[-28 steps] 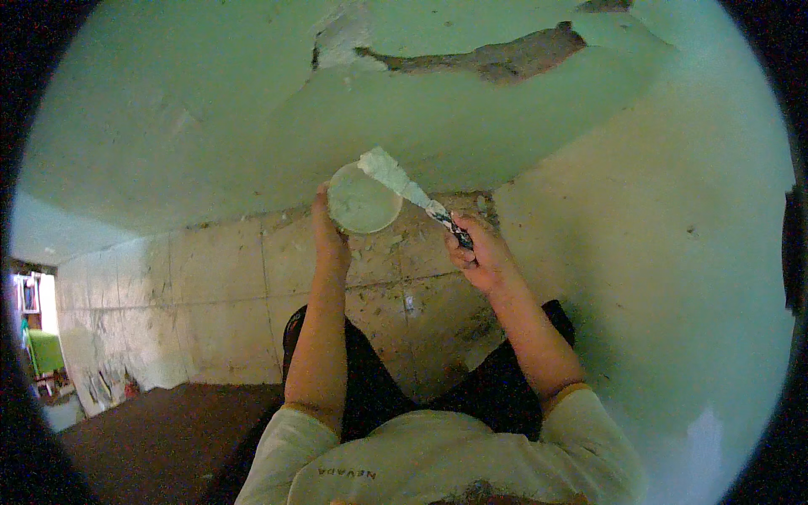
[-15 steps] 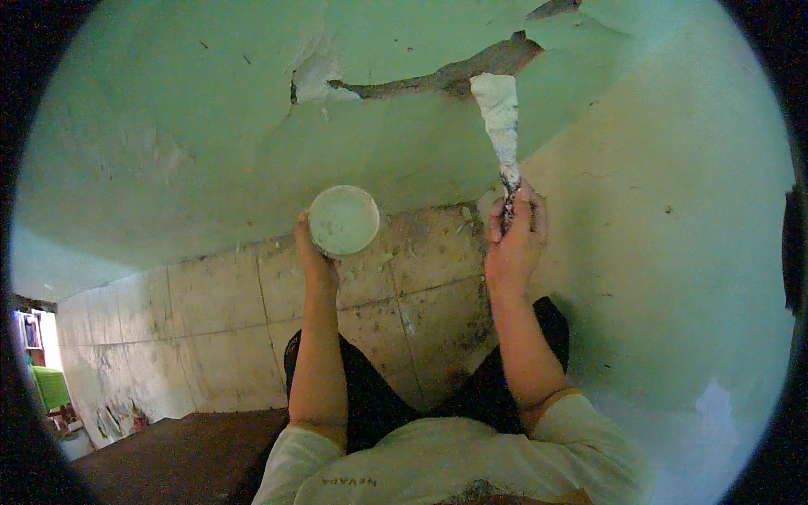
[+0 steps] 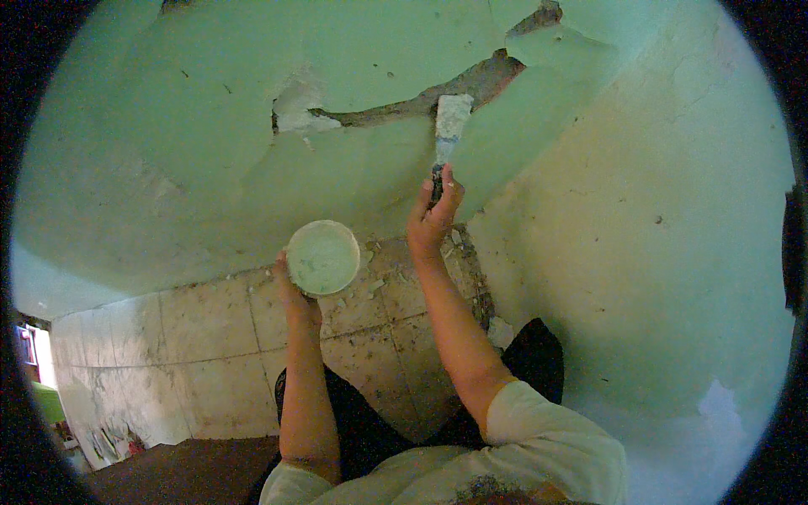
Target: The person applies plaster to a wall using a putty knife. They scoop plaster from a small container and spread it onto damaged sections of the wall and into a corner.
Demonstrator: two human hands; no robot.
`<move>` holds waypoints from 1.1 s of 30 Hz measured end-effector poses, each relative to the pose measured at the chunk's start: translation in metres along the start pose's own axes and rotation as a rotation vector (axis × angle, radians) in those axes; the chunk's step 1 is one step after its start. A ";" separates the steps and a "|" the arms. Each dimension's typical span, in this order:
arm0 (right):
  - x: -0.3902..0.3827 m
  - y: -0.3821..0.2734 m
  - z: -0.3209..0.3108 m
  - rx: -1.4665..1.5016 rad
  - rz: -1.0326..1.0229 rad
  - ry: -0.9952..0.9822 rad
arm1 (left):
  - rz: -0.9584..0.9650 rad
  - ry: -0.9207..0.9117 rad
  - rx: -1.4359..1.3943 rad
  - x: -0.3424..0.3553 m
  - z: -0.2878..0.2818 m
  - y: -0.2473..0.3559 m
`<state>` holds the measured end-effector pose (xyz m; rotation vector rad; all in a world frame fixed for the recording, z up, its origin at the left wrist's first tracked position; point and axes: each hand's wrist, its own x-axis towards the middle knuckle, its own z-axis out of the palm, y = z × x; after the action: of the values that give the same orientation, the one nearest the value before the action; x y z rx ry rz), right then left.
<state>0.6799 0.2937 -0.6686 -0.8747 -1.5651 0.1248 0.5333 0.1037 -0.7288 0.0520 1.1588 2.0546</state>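
Observation:
My left hand (image 3: 296, 290) grips a round bowl (image 3: 324, 257) by its left and lower side; a pale, smooth paste fills it. In my right hand (image 3: 435, 215) is a putty knife (image 3: 452, 122), held by its dark handle. Whitish paste coats the blade, which points up and away from me. Its tip overlaps the lower edge of a long, grey broken patch (image 3: 412, 105) in the green wall (image 3: 219, 160). Whether the blade touches the wall I cannot tell. A whitish filled spot (image 3: 305, 118) lies at the left end of the patch.
A smaller broken patch (image 3: 536, 18) shows higher up the wall. Another wall (image 3: 640, 252) stands at the right. Crumbs and flakes lie on the dirty tiled floor (image 3: 210, 328) near the wall's foot. A brown surface (image 3: 185, 471) is at the lower left.
My right hand has moved left with the putty knife, bringing the blade to the middle of the broken patch. The bowl sits lower and slightly further left in view; the view itself has shifted a little.

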 end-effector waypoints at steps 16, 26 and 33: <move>0.017 0.000 -0.016 -0.048 -0.032 -0.033 | -0.043 0.012 -0.042 -0.004 0.015 0.013; 0.018 0.001 -0.022 -0.039 -0.072 0.018 | -0.026 -0.045 -0.061 0.000 0.009 0.016; 0.021 0.008 -0.034 -0.137 -0.146 -0.011 | -0.031 -0.032 -0.036 0.001 0.010 0.016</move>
<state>0.7147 0.2979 -0.6488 -0.8639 -1.6571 -0.0828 0.5266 0.1064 -0.7115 0.0490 1.0958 2.0396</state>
